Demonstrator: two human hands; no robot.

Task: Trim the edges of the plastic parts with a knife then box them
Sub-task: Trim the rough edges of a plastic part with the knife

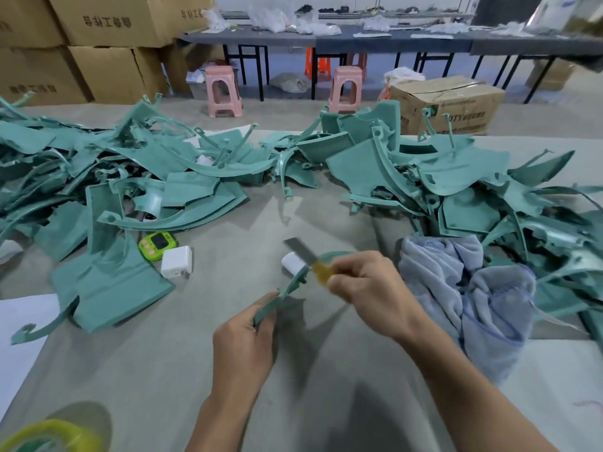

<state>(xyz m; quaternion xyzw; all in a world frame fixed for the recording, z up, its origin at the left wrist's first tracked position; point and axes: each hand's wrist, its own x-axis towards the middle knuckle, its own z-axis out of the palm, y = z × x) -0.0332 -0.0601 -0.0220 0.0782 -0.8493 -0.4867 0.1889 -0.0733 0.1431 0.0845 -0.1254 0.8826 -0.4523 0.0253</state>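
Where the part (287, 287) sits: raised off my desk (195, 321).
Left hand (243, 340): fingers pinch its lower end, steadying.
Right hand (365, 282): fingers grip the knife (301, 251), blade on its edge.

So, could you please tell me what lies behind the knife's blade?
A small white rounded case lies on the grey table behind the blade of the yellow-handled knife; that blade and the curved green plastic strip cover its right side.

Green timer (157, 244) just beside white charger (176, 262); blue towel (463, 288) right
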